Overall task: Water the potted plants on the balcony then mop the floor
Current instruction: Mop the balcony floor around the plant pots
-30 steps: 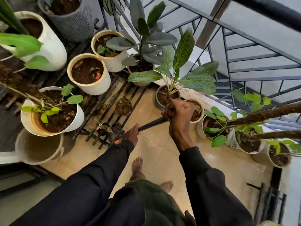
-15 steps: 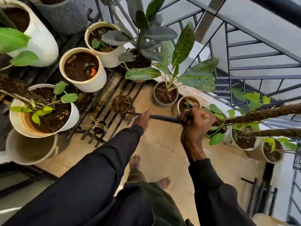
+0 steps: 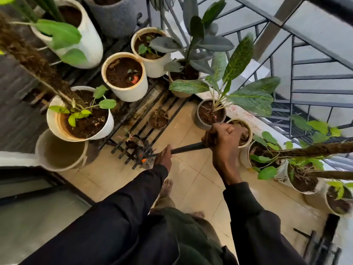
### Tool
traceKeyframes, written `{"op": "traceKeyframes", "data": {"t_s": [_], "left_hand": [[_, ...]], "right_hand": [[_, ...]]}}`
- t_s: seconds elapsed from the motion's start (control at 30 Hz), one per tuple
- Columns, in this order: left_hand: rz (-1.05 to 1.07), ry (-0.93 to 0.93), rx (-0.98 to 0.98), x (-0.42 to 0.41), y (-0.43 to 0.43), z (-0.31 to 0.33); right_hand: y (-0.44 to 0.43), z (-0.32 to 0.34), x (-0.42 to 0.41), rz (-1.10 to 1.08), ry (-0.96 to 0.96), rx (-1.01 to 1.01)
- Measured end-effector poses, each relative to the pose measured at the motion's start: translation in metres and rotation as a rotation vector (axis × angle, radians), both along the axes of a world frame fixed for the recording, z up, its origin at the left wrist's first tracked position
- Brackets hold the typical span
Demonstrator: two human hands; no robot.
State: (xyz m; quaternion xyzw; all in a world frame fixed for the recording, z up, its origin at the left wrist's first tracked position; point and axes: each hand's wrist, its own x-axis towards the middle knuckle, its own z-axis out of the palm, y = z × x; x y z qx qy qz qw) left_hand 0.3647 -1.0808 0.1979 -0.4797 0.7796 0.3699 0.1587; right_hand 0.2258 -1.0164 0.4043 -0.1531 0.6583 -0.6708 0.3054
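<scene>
A dark mop handle runs across the middle of the view. My right hand grips its upper end in a fist. My left hand holds it lower down, near the orange-marked mop head, which sits on the tan tiled floor at the foot of a black metal rack. White pots of soil stand on the rack: one with a small vine and one with bare soil. A grey pot with a broad-leaf plant stands on the floor by my right hand.
More potted plants line the right edge under the black railing. An empty cream bucket stands at the left by a dark door frame. My bare feet are on the tiles below my arms.
The mop head has been pulled back from under the rack toward me and to the left; both hands shifted with the handle, and the view tilted slightly.
</scene>
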Motion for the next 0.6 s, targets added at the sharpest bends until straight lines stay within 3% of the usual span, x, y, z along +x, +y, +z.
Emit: {"op": "traceKeyframes", "data": {"t_s": [0.3, 0.6], "left_hand": [[0.344, 0.186, -0.069, 0.043, 0.038, 0.033], [0.395, 0.141, -0.017, 0.08, 0.134, 0.04]], "right_hand": [[0.012, 0.048, 0.066, 0.201, 0.19, -0.106], [0.066, 0.06, 0.096, 0.365, 0.16, -0.175]]}}
